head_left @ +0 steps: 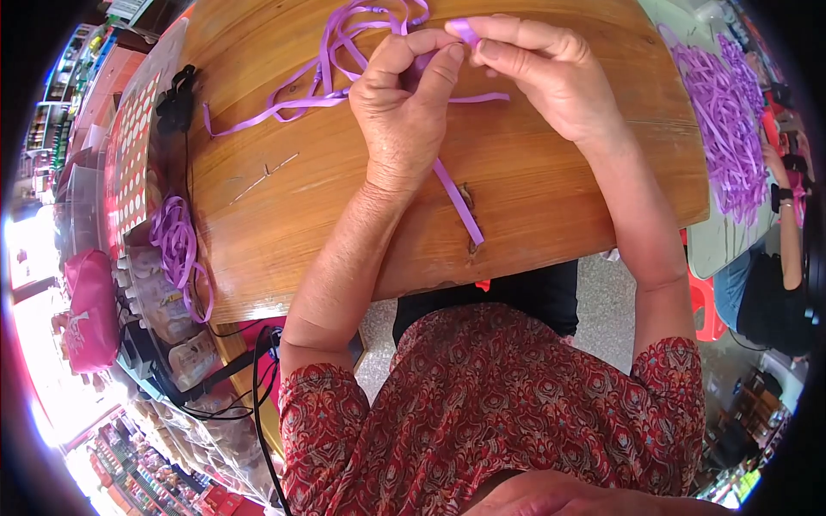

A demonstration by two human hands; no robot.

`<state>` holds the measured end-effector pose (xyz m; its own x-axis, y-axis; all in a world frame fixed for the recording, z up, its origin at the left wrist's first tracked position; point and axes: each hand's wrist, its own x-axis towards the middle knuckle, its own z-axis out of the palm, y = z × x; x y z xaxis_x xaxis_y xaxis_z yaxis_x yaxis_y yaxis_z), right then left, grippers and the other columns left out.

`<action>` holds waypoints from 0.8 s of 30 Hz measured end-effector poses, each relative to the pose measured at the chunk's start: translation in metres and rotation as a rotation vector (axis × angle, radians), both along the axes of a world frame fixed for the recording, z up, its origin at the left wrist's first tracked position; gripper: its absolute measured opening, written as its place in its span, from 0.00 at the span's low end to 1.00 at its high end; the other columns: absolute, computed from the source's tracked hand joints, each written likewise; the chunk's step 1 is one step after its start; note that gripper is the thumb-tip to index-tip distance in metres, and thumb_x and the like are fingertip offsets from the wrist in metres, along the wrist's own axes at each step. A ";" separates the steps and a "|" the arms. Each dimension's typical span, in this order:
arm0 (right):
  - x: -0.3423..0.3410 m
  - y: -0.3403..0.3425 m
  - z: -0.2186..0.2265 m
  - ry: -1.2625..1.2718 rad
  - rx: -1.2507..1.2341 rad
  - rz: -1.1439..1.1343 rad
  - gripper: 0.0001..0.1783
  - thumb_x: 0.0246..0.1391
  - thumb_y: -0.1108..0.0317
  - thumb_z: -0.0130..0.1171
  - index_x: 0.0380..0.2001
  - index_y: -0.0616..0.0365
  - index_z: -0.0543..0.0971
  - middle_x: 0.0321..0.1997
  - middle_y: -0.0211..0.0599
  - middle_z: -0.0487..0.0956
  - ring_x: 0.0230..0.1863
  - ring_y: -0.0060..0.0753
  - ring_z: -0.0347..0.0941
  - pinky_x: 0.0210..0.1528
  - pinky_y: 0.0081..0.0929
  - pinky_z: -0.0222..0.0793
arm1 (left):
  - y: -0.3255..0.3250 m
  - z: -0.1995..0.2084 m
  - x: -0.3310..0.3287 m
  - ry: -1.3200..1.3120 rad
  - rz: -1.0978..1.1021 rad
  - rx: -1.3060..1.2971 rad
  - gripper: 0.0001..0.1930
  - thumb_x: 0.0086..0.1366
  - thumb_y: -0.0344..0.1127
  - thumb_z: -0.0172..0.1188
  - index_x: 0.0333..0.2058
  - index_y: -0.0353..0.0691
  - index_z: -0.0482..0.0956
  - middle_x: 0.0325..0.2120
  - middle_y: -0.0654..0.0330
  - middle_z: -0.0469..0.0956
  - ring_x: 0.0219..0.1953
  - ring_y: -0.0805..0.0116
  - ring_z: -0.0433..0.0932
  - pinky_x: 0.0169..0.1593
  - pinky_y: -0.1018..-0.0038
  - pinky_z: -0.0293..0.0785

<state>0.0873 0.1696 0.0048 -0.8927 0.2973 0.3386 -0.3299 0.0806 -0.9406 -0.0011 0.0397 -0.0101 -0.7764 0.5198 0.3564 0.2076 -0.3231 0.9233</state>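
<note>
Both my hands are raised over the far part of the wooden table (533, 198), close together. My left hand (404, 103) pinches a purple ribbon (462, 33) between thumb and forefinger. Fingertips of my right hand (551, 77) grip the same ribbon where it folds over, just to the right. A loose tail of ribbon (459, 204) comes out from under my left wrist toward the near edge. More purple ribbon (325, 60) lies in loops behind my left hand. The fingers partly hide the fold, so I cannot make out its shape.
A thin metal needle-like tool (265, 178) lies left on the table. A bundle of purple ribbon (178, 245) hangs by the left edge, near a black clip-like object (176, 99). At right, a pale table (701, 245) bears a large ribbon heap (718, 120), with another person's arm (787, 228) beside it.
</note>
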 end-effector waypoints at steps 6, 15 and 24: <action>0.006 -0.017 0.024 0.101 0.483 -0.337 0.07 0.48 0.79 0.58 0.33 0.62 0.80 0.29 0.35 0.78 0.32 0.27 0.74 0.35 0.20 0.67 | -0.003 -0.002 0.002 -0.024 -0.057 -0.034 0.04 0.57 0.25 0.62 0.32 0.36 0.80 0.22 0.72 0.69 0.25 0.85 0.63 0.28 0.86 0.60; -0.037 0.010 -0.017 0.994 0.825 -0.487 0.14 0.40 0.80 0.61 0.34 0.57 0.78 0.29 0.37 0.76 0.30 0.40 0.72 0.33 0.30 0.68 | -0.001 0.007 0.009 -0.294 -0.100 -0.047 0.05 0.57 0.28 0.63 0.33 0.35 0.80 0.21 0.71 0.73 0.22 0.87 0.63 0.25 0.88 0.60; 0.003 -0.019 0.021 -0.008 0.043 -0.150 0.12 0.42 0.79 0.59 0.34 0.59 0.77 0.30 0.35 0.75 0.32 0.37 0.71 0.35 0.30 0.66 | -0.006 0.004 0.000 -0.560 -0.244 0.086 0.04 0.57 0.28 0.61 0.31 0.37 0.80 0.21 0.68 0.76 0.17 0.84 0.61 0.22 0.85 0.57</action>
<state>0.0905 0.1501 0.0260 -0.8423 0.4124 0.3470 -0.3037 0.1688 -0.9377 -0.0009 0.0339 -0.0058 -0.7198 0.6938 -0.0229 -0.3909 -0.3779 0.8393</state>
